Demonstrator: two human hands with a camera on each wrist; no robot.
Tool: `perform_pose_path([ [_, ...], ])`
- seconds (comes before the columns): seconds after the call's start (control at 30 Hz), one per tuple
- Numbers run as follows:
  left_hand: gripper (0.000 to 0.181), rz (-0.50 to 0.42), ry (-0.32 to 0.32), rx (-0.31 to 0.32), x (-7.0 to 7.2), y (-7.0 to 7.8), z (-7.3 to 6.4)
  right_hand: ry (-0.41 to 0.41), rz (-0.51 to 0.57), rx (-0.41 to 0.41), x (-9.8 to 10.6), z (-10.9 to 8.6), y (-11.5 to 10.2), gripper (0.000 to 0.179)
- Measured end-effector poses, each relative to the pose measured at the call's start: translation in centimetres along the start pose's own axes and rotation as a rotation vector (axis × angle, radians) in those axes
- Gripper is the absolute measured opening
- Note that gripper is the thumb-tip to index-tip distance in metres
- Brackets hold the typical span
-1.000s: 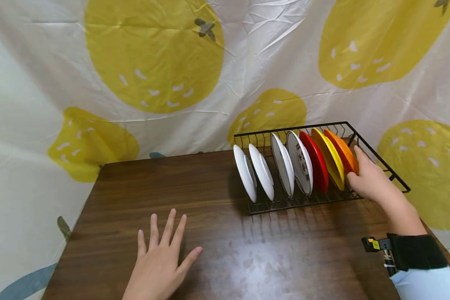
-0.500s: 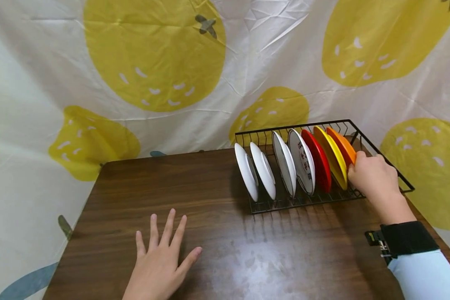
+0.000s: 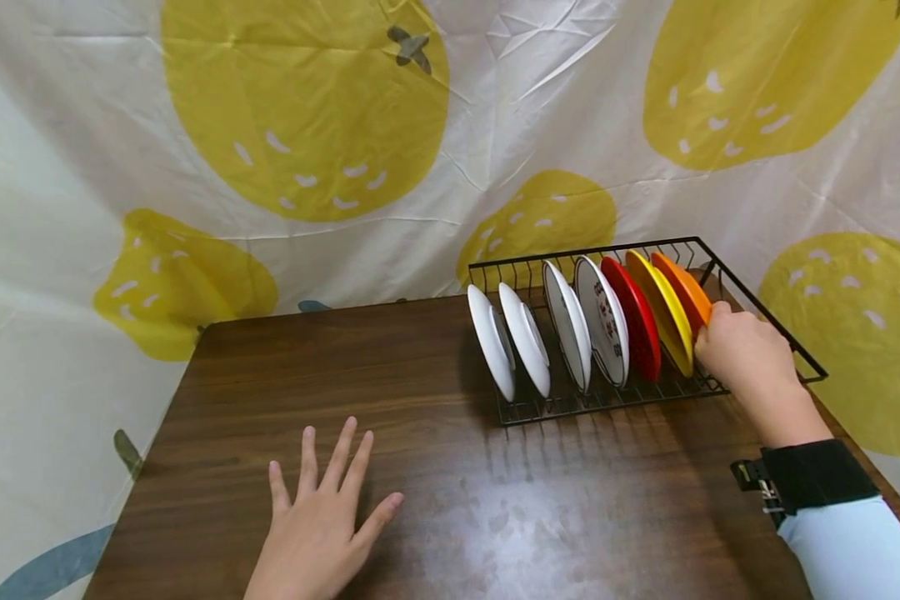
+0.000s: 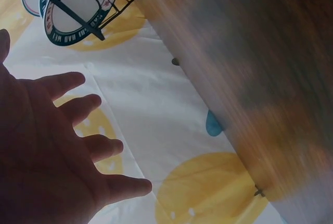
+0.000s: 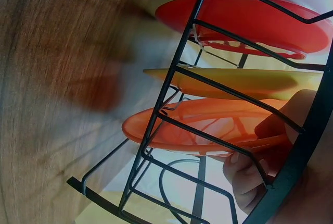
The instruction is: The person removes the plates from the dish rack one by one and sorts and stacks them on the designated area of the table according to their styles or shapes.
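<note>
Pinching the orange plate point(image 3: 688, 287) in right hand point(image 3: 750, 346), inside the rack point(image 3: 765, 312) towards its right edge; spreading fingers of left hand point(image 3: 318, 525) over the desk point(image 3: 390, 367). Looks like gripping, for seating or lifting; likely calls for clearing the yellow plate point(image 3: 666, 315). Stands on edge, facing the rack's side edges, long axis from back edge towards front.

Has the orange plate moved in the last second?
No, not visibly: against the rack, the orange plate keeps the same place beside the yellow plate.

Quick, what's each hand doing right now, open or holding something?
Left hand: open, holding nothing.
Right hand: closed, gripping the orange plate.
</note>
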State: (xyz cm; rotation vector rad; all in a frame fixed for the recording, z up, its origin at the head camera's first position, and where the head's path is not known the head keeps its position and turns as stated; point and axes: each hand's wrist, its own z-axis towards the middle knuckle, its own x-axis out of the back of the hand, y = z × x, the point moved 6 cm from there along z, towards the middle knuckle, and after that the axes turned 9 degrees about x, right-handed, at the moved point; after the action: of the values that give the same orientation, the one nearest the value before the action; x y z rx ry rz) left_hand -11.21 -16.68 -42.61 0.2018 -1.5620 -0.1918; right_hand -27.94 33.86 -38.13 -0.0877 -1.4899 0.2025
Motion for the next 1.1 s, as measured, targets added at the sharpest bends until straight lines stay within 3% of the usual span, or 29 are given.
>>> perform_pose_path([
  [0.3,0.081,-0.010,0.006,-0.009,-0.1,0.2,-0.1,0.009,-0.006,0.010,0.0,-0.1,0.3,0.033],
  [0.87,0.079,-0.014,0.004,-0.007,0.2,0.4,-0.2,0.121,0.003,0.045,0.8,-0.2,0.1,0.029],
  [1.1,0.079,-0.020,-0.006,-0.010,0.2,0.6,-0.1,0.261,-0.001,0.086,3.5,-1.0,-1.2,0.027],
])
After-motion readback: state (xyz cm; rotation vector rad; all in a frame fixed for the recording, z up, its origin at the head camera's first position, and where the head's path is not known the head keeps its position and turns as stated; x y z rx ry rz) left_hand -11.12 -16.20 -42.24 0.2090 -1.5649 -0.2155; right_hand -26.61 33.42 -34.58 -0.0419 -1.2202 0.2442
